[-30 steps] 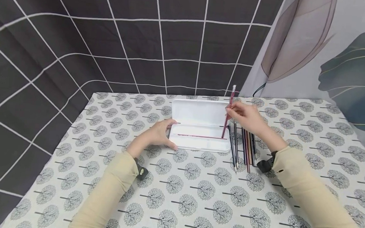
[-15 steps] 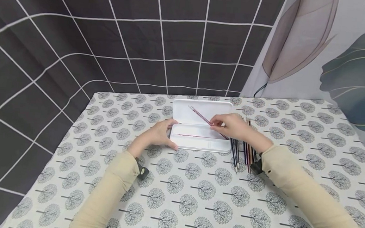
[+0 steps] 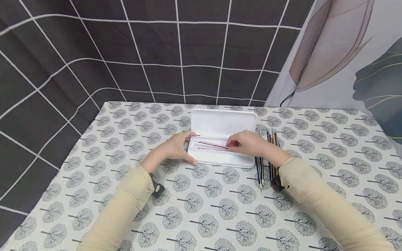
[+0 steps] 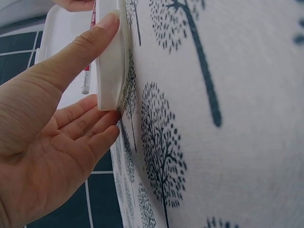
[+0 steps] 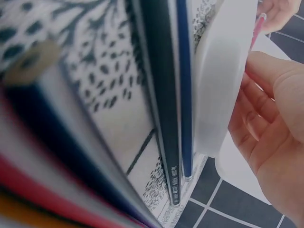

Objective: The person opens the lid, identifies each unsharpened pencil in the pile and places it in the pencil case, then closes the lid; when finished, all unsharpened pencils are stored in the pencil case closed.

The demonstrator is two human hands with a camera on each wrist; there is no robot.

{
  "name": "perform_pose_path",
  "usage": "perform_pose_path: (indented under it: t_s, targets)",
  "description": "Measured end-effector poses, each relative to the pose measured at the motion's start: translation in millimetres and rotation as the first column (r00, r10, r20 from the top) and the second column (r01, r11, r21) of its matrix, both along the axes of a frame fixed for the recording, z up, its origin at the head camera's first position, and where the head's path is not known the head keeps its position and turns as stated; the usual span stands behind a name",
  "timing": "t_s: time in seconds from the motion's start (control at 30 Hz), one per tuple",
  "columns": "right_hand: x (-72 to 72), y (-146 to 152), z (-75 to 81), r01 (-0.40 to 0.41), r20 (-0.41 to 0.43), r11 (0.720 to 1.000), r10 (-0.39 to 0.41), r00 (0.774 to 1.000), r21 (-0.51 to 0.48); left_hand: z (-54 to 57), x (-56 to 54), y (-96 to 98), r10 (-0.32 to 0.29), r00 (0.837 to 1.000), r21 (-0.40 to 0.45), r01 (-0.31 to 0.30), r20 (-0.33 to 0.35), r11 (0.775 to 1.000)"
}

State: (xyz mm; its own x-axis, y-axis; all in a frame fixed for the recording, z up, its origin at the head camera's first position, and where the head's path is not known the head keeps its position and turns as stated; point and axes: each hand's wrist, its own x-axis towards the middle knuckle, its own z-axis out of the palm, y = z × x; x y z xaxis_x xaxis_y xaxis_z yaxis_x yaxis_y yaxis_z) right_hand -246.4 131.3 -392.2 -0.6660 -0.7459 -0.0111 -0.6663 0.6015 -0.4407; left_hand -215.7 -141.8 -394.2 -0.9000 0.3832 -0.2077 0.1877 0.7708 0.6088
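A white pencil case (image 3: 212, 163) lies open on the table, its lid (image 3: 222, 123) tilted up at the back. My left hand (image 3: 177, 146) holds the case's left end, thumb on the front edge and fingers behind. Inside the tray, my right hand (image 3: 248, 142) pinches a red pencil (image 3: 211, 144) near its right part; the pencil lies nearly level, its eraser end to the left. Another red pencil (image 3: 208, 149) lies along the tray just in front of it, partly hidden by the right hand. The right wrist view shows the right fingers reaching over the case wall (image 5: 221, 80).
Several dark and coloured pencils (image 3: 258, 172) lie side by side at the case's right, partly beneath the right forearm. A tree-patterned cloth (image 3: 215, 220) covers the table. A dark gridded curtain (image 3: 199, 43) hangs behind.
The right hand has moved left and down, turning the red pencil from upright to nearly flat inside the case. My left hand stays on the case's left end.
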Motion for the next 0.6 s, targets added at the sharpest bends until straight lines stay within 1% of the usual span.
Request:
perform_pose_path:
  t_s: [0.23, 0.3, 0.47, 0.6]
  targets:
    - [-1.8, 8.1, -3.7, -0.009, 0.008, 1.000, 0.009, 1.000, -0.003, -0.5, -0.4, 0.4, -0.003, 1.000, -0.007, 0.003, 0.003, 1.000]
    - [-1.7, 11.9, -3.6, -0.005, 0.022, 1.000, 0.005, 1.000, -0.005, -1.0, -0.8, 0.0, -0.003, 1.000, -0.008, 0.003, 0.003, 1.000]
    - [-0.5, 23.6, -0.1, 0.011, 0.047, 1.000, -0.010, 0.999, -0.011, -1.5, -1.3, -1.0, -0.004, 1.000, -0.005, 0.004, -0.002, 1.000]
    - [1.7, 36.4, 5.2, 0.034, 0.034, 0.999, -0.032, 0.999, -0.043, -1.9, -1.0, -1.3, -0.010, 1.000, -0.005, 0.010, -0.004, 1.000]
